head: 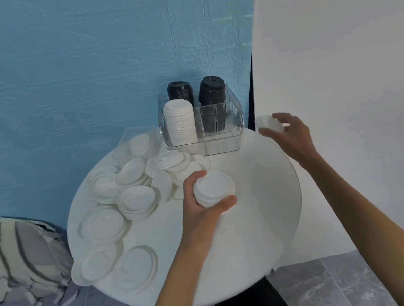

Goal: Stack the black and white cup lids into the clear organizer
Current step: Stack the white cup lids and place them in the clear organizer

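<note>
The clear organizer [222, 142] stands at the back of the round white table [255, 222]. Two stacks of black lids [211, 89] fill its rear compartments, and a tall stack of white lids [180, 122] fills the front left one. The front right compartment looks empty. My left hand [203, 211] is shut on a short stack of white lids [214, 187] above the table's middle. My right hand [293, 136] holds a few white lids [270, 123] just right of the organizer, past the table's edge. Several loose white lids [129, 194] lie heaped on the table's left half.
A grey and white backpack [23, 261] lies on the floor left of the table. A blue textured wall rises behind, and a white panel [352, 83] stands at the right. The floor is grey tile.
</note>
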A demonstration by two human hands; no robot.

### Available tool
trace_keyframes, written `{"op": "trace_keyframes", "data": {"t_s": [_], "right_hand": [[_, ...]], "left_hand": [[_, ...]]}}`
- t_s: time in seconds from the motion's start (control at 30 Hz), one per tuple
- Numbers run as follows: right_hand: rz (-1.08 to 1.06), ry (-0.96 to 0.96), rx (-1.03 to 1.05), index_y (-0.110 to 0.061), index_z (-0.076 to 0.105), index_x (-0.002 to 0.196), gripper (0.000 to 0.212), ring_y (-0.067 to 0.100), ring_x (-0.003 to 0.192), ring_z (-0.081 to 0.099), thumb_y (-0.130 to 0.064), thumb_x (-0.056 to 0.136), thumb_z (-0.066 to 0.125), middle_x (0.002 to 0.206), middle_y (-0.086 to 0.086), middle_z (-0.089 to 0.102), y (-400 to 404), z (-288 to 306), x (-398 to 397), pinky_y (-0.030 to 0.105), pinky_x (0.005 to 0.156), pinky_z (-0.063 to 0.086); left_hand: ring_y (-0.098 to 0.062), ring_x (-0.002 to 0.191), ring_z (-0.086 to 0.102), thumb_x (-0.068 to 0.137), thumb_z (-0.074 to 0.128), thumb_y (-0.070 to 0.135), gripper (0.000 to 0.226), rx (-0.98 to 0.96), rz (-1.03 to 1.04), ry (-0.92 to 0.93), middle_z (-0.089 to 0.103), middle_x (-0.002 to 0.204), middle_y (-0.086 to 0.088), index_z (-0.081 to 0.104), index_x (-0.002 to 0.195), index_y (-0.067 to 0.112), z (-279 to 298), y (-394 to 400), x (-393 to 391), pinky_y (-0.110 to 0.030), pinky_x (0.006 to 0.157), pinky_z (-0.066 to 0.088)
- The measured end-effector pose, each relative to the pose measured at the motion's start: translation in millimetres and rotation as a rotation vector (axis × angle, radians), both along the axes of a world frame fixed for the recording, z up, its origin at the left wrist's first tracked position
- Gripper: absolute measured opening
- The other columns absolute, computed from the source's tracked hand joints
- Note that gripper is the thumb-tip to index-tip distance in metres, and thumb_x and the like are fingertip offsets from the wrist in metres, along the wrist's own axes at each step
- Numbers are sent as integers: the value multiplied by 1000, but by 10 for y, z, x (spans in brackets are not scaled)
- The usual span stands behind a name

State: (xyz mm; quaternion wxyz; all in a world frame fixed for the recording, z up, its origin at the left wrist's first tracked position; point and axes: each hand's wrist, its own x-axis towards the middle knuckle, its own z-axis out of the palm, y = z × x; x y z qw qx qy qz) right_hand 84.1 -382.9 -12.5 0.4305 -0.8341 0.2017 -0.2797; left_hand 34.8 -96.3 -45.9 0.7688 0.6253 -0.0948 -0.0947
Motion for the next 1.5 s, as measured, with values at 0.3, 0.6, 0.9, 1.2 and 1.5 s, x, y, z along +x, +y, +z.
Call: {"op": "trace_keyframes", "data": {"t_s": [0.3,0.6,0.9,1.2,1.5], "right_hand": [[491,-85,137,-33,65,126,55,3,112,64,-39,76,86,129,-16,64,990,282,-779,21,93,53],[768,31,-28,-31,62,133,64,2,125,51,-26,76,90,131,-16,54,1390,237,-815,28,102,48],[794,121,142,-37,65,124,54,-9,119,47,-14,79,84,130,-16,52,1459,119,-786,27,104,45],[754,29,615,-20,71,118,36,20,115,64,-11,84,63,128,2,66,1495,79,-873,28,88,54],[764,80,704,-38,59,135,38,22,123,63,-23,100,59,134,-1,65,1623,128,-887,41,100,55]], "left_hand": [[1,96,66,57,89,10,78,8,-35,-50,65,113,10,55,124,30,101,16,-177,-20,81,54],[0,111,65,64,88,-11,100,-17,-6,-106,60,132,3,38,143,25,102,65,-182,-22,81,57],[-5,122,60,69,88,1,96,1,30,-136,63,129,19,43,145,38,55,69,-166,-30,98,56],[7,121,56,78,87,9,77,18,36,-179,58,132,26,51,139,39,174,81,-267,-16,92,53],[-19,117,67,72,91,24,56,-90,-42,-44,72,118,8,65,120,36,282,137,-267,-36,91,59]]}}
